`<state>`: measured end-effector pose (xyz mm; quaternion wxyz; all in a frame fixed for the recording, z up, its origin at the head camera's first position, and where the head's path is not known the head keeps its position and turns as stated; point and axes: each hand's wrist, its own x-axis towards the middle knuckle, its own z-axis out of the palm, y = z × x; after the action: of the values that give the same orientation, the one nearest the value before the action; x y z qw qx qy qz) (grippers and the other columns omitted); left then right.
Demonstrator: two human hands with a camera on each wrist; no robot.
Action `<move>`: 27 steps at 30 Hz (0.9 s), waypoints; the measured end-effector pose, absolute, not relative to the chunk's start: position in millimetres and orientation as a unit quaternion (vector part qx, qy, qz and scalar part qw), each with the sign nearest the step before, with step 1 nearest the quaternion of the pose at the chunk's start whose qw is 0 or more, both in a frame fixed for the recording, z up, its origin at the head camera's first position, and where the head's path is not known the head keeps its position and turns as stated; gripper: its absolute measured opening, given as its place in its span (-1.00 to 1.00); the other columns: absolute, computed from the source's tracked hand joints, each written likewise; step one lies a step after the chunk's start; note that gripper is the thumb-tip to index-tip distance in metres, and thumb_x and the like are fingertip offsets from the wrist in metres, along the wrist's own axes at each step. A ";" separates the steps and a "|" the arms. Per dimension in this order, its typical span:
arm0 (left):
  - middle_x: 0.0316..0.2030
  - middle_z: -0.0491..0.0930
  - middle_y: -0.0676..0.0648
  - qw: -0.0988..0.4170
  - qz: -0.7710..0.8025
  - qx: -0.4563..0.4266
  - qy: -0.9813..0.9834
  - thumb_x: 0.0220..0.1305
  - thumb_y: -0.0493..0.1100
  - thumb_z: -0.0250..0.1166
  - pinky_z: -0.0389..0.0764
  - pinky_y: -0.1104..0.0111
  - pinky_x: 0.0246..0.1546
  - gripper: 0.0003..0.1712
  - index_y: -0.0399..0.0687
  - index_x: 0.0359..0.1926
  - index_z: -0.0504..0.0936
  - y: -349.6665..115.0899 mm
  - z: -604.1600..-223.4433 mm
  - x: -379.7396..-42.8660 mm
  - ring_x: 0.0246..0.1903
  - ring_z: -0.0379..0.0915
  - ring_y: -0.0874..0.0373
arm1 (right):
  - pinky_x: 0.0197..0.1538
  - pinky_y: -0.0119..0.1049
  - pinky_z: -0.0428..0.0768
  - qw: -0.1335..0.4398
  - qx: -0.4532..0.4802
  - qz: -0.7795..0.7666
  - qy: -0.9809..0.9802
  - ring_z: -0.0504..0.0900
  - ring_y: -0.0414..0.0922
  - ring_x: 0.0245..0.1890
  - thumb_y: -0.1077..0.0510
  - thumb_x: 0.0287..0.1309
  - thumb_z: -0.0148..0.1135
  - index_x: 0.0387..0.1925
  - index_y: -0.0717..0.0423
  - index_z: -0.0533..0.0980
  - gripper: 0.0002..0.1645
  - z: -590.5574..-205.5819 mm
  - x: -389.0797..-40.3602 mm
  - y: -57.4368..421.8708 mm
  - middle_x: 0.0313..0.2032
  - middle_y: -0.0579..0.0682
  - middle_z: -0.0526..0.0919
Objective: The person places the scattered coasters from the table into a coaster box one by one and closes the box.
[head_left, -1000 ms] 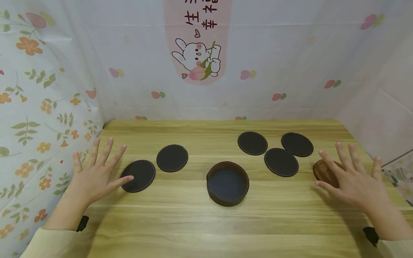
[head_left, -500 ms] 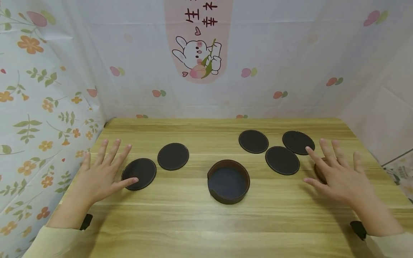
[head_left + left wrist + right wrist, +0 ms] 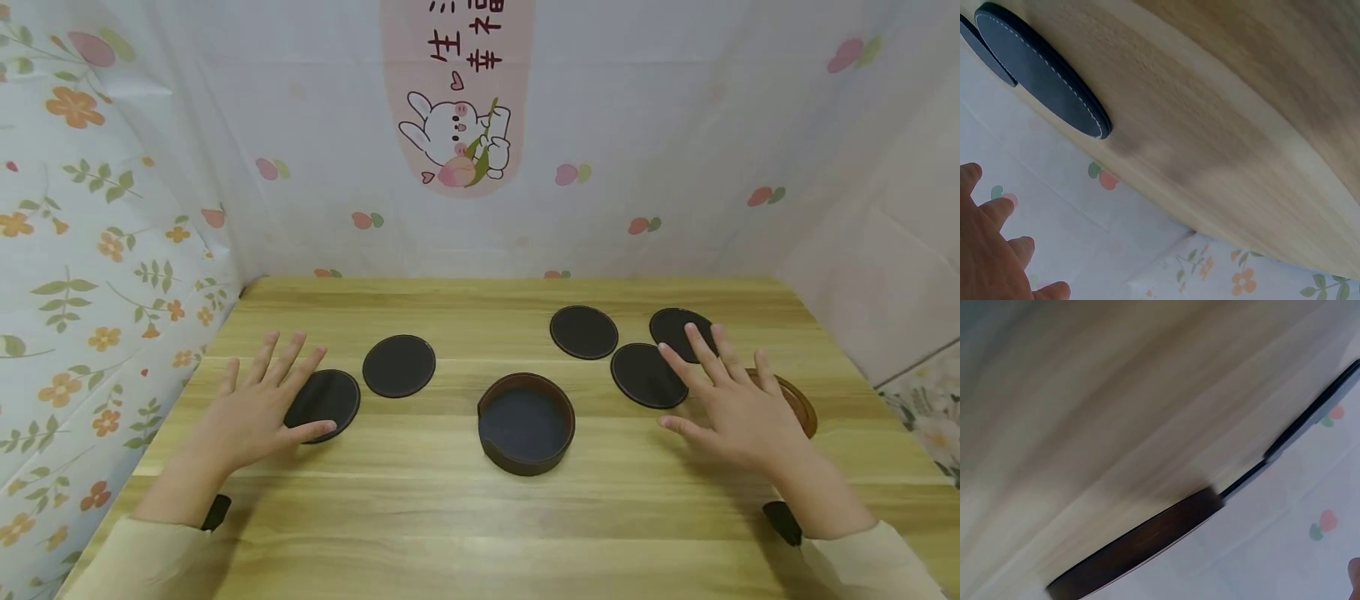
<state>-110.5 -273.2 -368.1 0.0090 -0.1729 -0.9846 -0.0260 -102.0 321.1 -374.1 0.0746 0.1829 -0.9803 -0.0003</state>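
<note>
Fronting white patterned sheeting, a wood-grain table bears black discs.

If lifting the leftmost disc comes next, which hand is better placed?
Probably the left hand: in the head view it overlaps the leftmost disc, fingers spread and holding nothing. The right hand is on the tray's far side.
</note>
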 end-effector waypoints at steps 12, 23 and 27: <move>0.57 -0.05 -0.17 -0.015 -0.024 -0.181 -0.983 0.18 0.55 0.13 -0.01 -0.42 0.30 0.17 0.11 0.59 -0.08 -265.2 -373.1 -114.9 0.54 -0.20 -0.27 | 0.48 0.34 -0.35 0.082 0.220 0.019 -0.972 -0.39 0.03 0.60 -0.45 0.16 0.18 0.58 -0.33 -0.11 0.12 -376.6 -108.1 288.0 0.60 -0.10 -0.39; 0.50 0.14 -0.23 -0.034 -0.040 -0.189 -0.981 0.10 0.55 0.21 0.24 -0.36 0.25 0.23 -0.12 0.54 0.08 -259.2 -377.0 -120.9 0.47 0.04 -0.29 | 0.44 0.37 -0.04 0.049 0.255 0.032 -0.965 -0.47 -0.05 0.59 -0.49 0.17 0.13 0.59 -0.30 -0.16 0.13 -375.4 -111.6 260.8 0.59 -0.11 -0.42; 0.50 0.15 -0.23 -0.048 -0.050 -0.191 -0.979 0.08 0.57 0.21 0.25 -0.34 0.25 0.26 -0.14 0.53 0.10 -259.0 -378.8 -123.8 0.46 0.08 -0.29 | 0.42 0.37 0.04 0.046 0.270 0.034 -0.961 -0.42 -0.03 0.60 -0.52 0.15 0.13 0.58 -0.35 -0.18 0.15 -375.5 -115.2 248.4 0.60 -0.12 -0.39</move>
<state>-123.8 -259.0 -378.8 -0.0485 -0.1909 -0.9791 -0.0500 -115.2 248.4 -375.5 0.0457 0.2701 -0.9611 0.0340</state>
